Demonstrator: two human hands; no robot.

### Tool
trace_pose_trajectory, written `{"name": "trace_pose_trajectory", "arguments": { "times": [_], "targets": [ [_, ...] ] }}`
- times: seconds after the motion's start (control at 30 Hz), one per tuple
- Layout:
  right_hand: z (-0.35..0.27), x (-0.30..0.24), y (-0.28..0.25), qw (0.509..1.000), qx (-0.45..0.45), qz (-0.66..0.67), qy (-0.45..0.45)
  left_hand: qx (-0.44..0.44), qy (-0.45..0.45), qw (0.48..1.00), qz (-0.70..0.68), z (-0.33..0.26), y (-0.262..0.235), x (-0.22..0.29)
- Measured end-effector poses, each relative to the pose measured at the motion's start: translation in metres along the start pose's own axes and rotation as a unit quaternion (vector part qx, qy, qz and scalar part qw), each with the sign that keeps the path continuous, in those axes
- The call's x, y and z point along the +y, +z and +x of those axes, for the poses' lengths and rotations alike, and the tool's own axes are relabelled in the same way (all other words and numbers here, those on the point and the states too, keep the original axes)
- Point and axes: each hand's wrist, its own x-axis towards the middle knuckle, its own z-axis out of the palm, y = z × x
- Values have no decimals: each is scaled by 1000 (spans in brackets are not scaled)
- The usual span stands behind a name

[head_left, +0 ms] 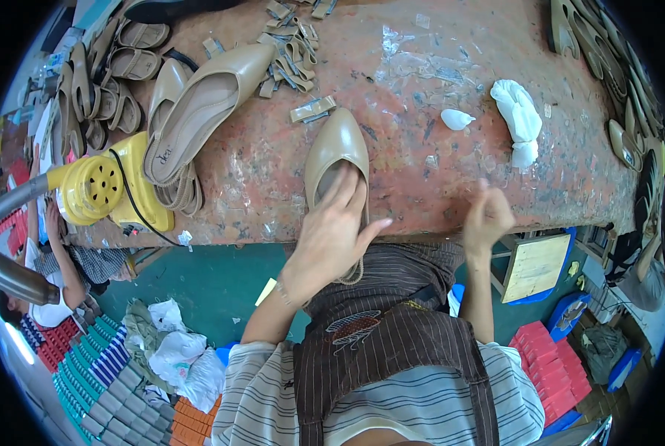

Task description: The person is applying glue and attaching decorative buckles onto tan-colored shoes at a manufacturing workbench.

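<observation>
A glossy beige slingback shoe point(338, 148) lies toe-away at the table's near edge, its back strap hanging over. My left hand point(331, 234) holds it, fingers pushed inside the opening and thumb sticking out to the right. To the right, above the table edge, my right hand point(487, 215) is closed with its fingers curled in; whatever they may pinch is hidden. Just left of the shoe's toe lies a beige bow with a metallic piece point(313, 109). Beyond my right hand are a small white lump point(457, 119) and a white cloth bundle point(517, 119).
A larger beige slingback shoe point(210, 108) leans over others at the left, beside a yellow machine point(135, 182) with a black cord. Several bows point(291, 56) are piled farther back. Sandals point(135, 63) crowd the far left; more shoes point(604, 56) line the right edge.
</observation>
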Motion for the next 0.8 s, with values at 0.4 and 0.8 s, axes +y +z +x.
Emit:
{"name": "trace_pose_trajectory", "arguments": {
  "times": [0.4,0.8],
  "targets": [
    [45,-45,-6,983,40,153,95,102,-89,991,-15,80,-6,-107],
    [58,-47,24,982,31,162,90,71,49,996,-34,72,15,-7]
  ]
}}
